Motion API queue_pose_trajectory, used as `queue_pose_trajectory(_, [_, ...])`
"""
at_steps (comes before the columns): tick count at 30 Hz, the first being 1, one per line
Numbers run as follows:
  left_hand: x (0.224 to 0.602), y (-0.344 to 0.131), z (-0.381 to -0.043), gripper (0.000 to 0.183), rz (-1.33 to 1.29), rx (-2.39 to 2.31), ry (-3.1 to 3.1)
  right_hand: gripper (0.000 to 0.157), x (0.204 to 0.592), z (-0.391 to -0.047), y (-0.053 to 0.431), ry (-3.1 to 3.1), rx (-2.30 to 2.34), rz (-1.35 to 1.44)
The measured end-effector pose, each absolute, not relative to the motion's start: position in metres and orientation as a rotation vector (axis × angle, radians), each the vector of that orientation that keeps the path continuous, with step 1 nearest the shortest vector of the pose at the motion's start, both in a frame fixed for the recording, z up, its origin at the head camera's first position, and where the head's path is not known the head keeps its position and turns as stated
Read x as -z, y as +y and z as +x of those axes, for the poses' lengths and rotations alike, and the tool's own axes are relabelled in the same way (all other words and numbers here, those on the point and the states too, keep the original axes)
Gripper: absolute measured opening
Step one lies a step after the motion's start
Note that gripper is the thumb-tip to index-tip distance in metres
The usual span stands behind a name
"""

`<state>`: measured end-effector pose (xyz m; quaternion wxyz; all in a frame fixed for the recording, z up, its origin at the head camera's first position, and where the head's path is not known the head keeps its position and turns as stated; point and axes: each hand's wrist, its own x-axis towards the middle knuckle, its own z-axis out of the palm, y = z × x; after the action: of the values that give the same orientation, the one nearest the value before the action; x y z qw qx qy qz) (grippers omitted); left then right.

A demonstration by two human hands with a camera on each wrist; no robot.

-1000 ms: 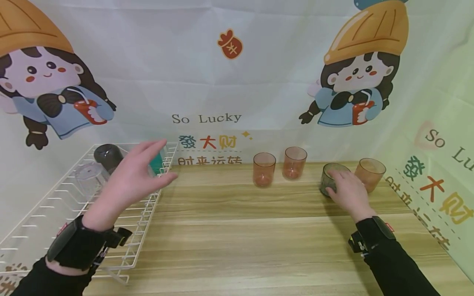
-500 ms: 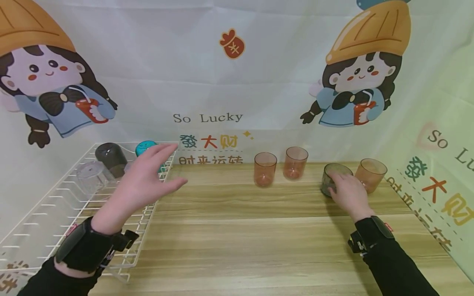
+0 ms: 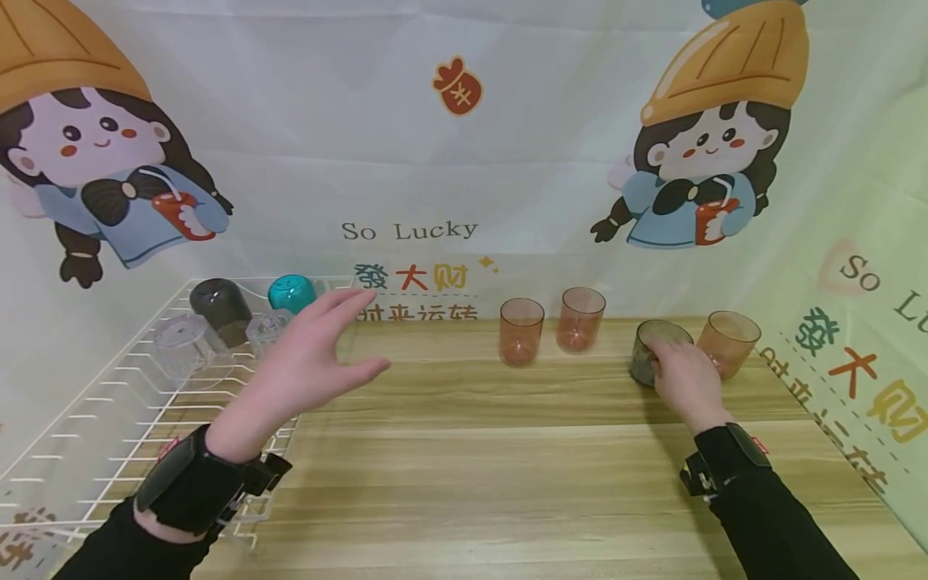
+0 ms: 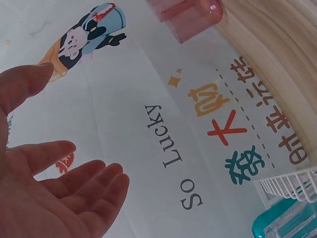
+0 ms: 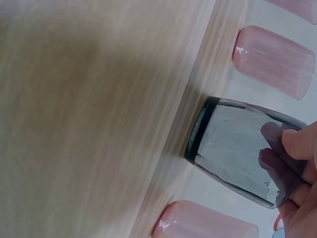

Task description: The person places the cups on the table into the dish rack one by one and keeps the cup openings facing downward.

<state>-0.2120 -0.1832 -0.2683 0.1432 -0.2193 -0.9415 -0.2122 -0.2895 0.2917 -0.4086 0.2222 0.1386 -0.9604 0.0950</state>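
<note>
At the right of the table my right hand (image 3: pixel 687 383) pinches the upper part of a grey see-through cup (image 3: pixel 641 362). In the right wrist view, the thumb lies near the rim of that cup and two fingers show through its wall. The cup stands upright, its base on or very near the wood. A peach cup (image 3: pixel 731 342) stands beside it at the right, partly behind the hand. My left hand (image 3: pixel 300 358) is held in the air by the right side of the white wire rack (image 3: pixel 159 400), thumb and fingers spread, holding nothing.
Two pink cups (image 3: pixel 520 332) stand upright near the back of the wooden table (image 3: pixel 464 483). In the rack are a dark cup (image 3: pixel 219 308) and a teal cup (image 3: pixel 292 293), bottoms up, and clear cups (image 3: pixel 187 345). A printed cloth (image 3: pixel 406 161) hangs close behind.
My left hand has moved right, away from the rack, uncovering the teal cup and a clear cup. The right hand stays at the grey cup, which has hardly moved.
</note>
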Motion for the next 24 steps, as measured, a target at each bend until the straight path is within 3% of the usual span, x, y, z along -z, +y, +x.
queue_pose_trajectory(7, [0.272, -0.176, -0.214, 0.082, -0.666, 0.649, -2.696, 0.023, 0.407, -0.287, 0.292, -2.659, -0.288, 0.365])
queue_pose_trajectory(24, [0.274, -0.159, -0.214, 0.082, -0.693, 0.680, -2.694, 0.031, 0.389, -0.268, 0.274, -2.572, -0.375, 0.405])
